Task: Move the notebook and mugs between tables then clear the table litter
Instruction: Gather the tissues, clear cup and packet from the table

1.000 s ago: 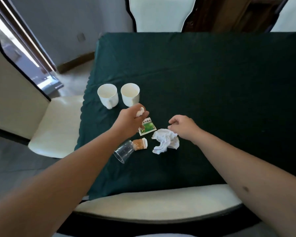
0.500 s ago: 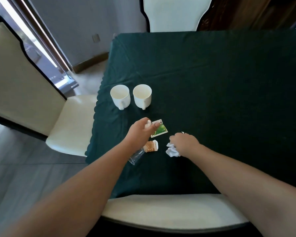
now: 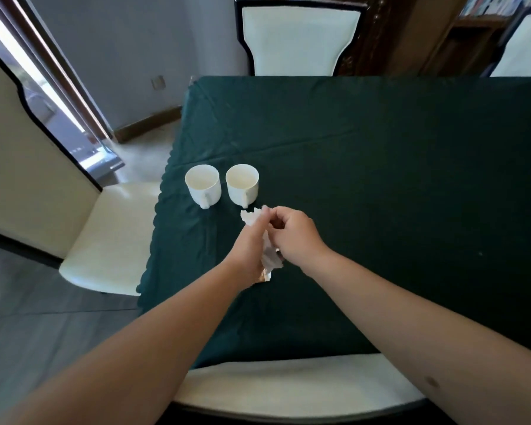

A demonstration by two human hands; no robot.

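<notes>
no readable text anywhere, plain white mugs (image 3: 221, 187) (no print), wrapper (image 3: 265, 276) lettering too hidden

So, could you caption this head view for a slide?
Both hands gather crumpled tissue beside two white mugs.

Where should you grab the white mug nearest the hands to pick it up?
Probably by its handle. That white mug stands upright with the handle pointing toward the person, just beyond the hands, so a hand coming from the near side reaches it first. The other mug stands close on its left, so gripping round the body from that side looks tighter.
</notes>
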